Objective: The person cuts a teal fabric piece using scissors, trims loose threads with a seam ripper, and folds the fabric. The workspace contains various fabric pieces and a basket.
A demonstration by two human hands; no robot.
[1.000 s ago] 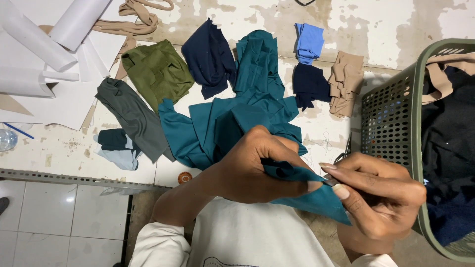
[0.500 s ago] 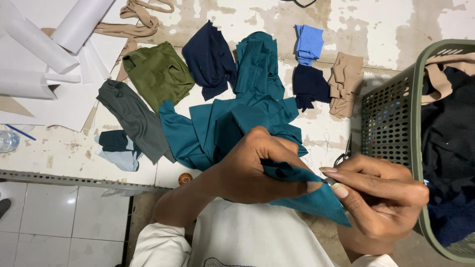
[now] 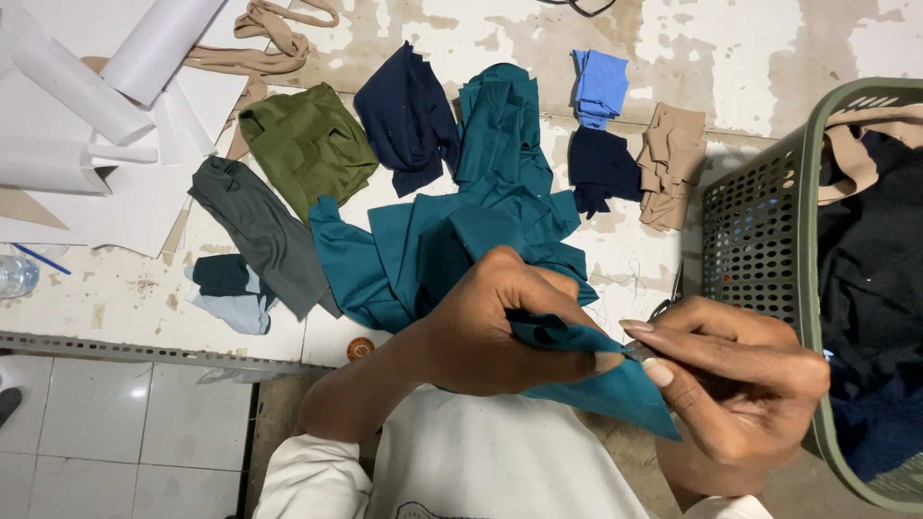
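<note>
My left hand point(image 3: 500, 327) is closed on a bunched fold of teal cloth point(image 3: 596, 380), holding it up in front of my chest. The cloth runs back to a larger teal pile point(image 3: 452, 231) on the worn white worktop point(image 3: 769, 48). My right hand point(image 3: 735, 384) meets the left at the cloth's edge. Its fingers are closed on a small pair of scissors point(image 3: 663, 309), whose thin metal tip shows between the fingertips and whose dark handle loop shows above the hand. The blades are mostly hidden.
Cloth scraps lie on the worktop: olive point(image 3: 308, 144), navy point(image 3: 409, 115), grey point(image 3: 260, 231), light blue point(image 3: 601, 86), dark navy point(image 3: 601, 168) and beige point(image 3: 673, 163). White paper rolls point(image 3: 87, 96) sit at the left. A green perforated basket point(image 3: 760, 231) of clothes stands at the right.
</note>
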